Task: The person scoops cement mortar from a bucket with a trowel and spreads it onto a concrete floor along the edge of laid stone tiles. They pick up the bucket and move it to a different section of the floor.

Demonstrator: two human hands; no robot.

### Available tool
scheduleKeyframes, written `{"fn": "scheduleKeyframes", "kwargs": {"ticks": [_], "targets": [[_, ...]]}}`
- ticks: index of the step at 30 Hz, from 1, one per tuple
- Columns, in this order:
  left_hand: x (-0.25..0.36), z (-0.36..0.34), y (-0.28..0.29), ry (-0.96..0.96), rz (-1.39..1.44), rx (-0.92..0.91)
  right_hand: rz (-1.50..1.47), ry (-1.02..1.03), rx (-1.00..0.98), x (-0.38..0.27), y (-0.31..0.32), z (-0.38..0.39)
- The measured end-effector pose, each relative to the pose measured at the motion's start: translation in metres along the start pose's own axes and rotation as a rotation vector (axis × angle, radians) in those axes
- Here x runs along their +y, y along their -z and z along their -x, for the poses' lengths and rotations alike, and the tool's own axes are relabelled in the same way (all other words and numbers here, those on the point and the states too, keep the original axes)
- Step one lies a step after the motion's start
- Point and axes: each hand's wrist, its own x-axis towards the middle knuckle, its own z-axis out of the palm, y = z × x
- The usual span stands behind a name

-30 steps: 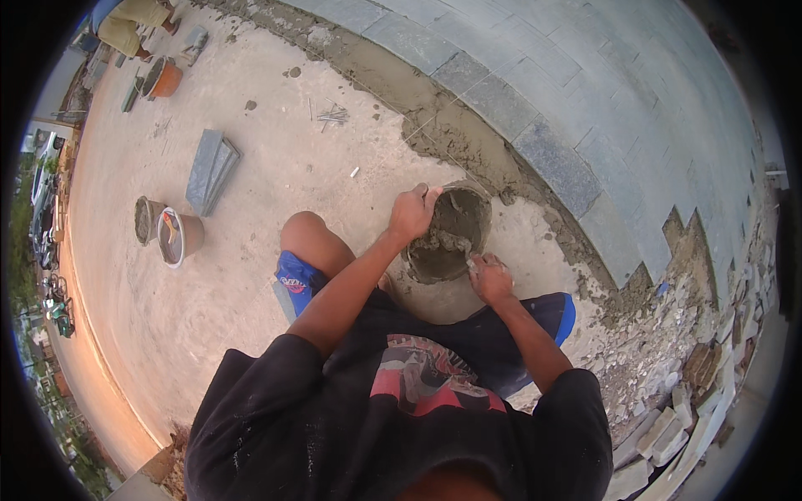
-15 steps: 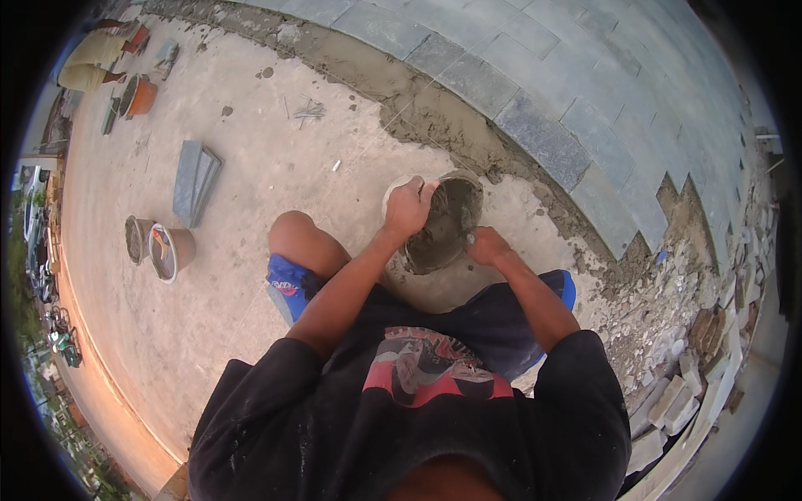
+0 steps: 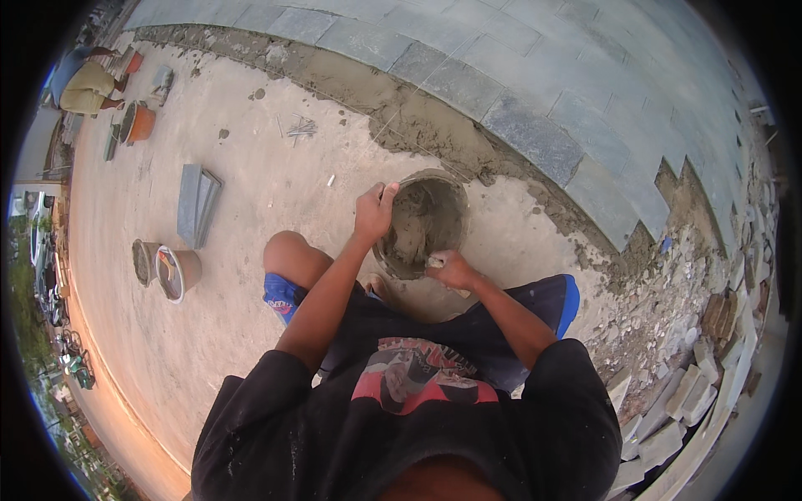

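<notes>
Between my knees stands a round bucket [image 3: 465, 219] of wet grey mortar [image 3: 411, 224]. My left hand [image 3: 376, 212] is closed on its left rim, thumb on top. Over the near right rim, my right hand [image 3: 454, 272] is wrapped round a tool with a pale handle, probably a trowel. Its working end is hidden in the mortar or behind the fingers. Just beyond the bucket runs a mortar bed [image 3: 418, 117] along the edge of the laid grey stone tiles [image 3: 535, 138].
Left of me are stacked tiles [image 3: 194, 209], two buckets, the nearer whitish [image 3: 185, 271], and an orange bucket [image 3: 142, 123] by a bending person [image 3: 88, 88]. Thin sticks [image 3: 302, 127] lie ahead. Rubble [image 3: 660, 309] and stone pieces [image 3: 668, 417] spread right. A string crosses the mortar bed.
The bucket and both hands now sit further left in view. My right hand has come from the bucket's right side to its near rim; the left stays on the rim.
</notes>
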Motion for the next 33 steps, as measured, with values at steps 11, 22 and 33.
{"fn": "scheduleKeyframes", "kwargs": {"ticks": [11, 22, 33], "targets": [[-0.025, -0.014, 0.006, 0.091, 0.108, 0.085, 0.085, 0.082, 0.322, -0.016, 0.090, 0.091], [-0.014, -0.018, 0.004, 0.070, 0.034, 0.095, 0.676, -0.131, 0.952, 0.009, 0.154, 0.057], [-0.016, -0.017, 0.001, 0.095, 0.101, 0.078, 0.556, -0.186, 0.590, 0.023, 0.178, -0.014]]}}
